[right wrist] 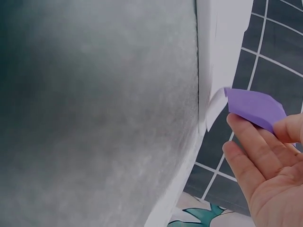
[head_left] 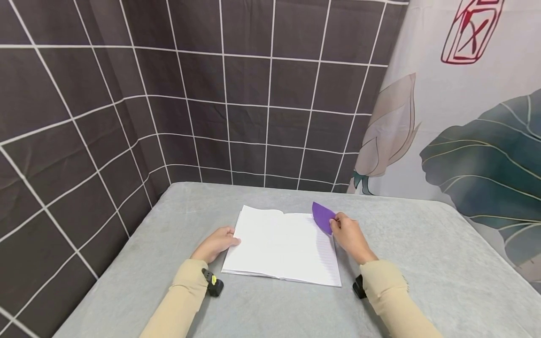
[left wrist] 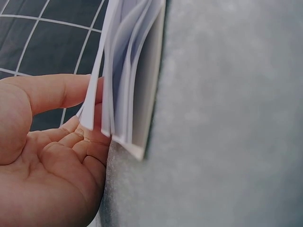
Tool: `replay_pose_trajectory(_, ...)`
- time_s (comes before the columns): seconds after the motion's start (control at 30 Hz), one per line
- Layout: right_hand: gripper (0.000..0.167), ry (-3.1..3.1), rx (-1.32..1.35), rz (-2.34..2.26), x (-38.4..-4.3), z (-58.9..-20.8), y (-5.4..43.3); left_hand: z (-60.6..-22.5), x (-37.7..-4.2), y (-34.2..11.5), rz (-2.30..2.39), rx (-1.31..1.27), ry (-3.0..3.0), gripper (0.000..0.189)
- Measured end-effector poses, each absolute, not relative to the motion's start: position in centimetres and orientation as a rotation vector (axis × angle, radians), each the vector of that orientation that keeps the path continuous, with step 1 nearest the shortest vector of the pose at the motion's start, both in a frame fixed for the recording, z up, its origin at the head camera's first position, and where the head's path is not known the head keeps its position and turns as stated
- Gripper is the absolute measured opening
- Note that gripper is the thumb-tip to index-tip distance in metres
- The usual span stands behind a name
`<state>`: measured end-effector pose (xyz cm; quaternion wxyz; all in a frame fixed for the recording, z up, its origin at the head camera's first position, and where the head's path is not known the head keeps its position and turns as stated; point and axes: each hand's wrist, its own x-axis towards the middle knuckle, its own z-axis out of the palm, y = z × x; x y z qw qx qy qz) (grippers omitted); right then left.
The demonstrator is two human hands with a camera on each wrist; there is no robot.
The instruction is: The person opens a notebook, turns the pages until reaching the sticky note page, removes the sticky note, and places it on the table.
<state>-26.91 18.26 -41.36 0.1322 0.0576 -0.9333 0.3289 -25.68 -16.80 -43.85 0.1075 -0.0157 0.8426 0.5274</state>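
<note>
A notebook (head_left: pixel 274 246) lies spread on the grey tabletop, its white pages facing up and faint ruled lines showing at the right. My left hand (head_left: pixel 216 244) holds its left edge, the thumb over the pages and the fingers beneath; the left wrist view shows the loose page edges (left wrist: pixel 118 71) fanned apart. At the far right corner, my right hand (head_left: pixel 351 237) pinches a purple leaf-shaped piece (head_left: pixel 323 217) of thin sheet between thumb and fingers. In the right wrist view, the purple piece (right wrist: pixel 255 106) overlaps a curled page corner (right wrist: pixel 217 106).
The grey-covered table (head_left: pixel 270 314) stretches to both sides of the notebook. Behind it hangs a dark cloth (head_left: pixel 249 122) with a white grid, and at the right a pale cloth (head_left: pixel 422 173) with leaf prints. Each wrist carries a small black camera (head_left: pixel 214 285).
</note>
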Motion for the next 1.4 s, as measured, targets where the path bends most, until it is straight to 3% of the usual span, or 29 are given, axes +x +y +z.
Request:
replay_pose_trajectory(0.93, 0.018, -2.711, 0.123, 0.921, -26.5, -41.2, 20.3, -43.7, -25.8, -16.8, 1.536, -0.076, 2.477, 0.02)
replay_pose_trajectory(1.17, 0.021, -2.655, 0.224, 0.825, -26.1, -41.1, 21.0, -44.0, -25.9, -16.8, 1.536, -0.098, 2.474, 0.029)
replay_pose_trajectory(1.4, 0.01, -2.556, 0.396, 0.526, -25.6, -41.1, 21.7, -44.0, -25.9, -16.7, 1.53, -0.1, 2.481, 0.019)
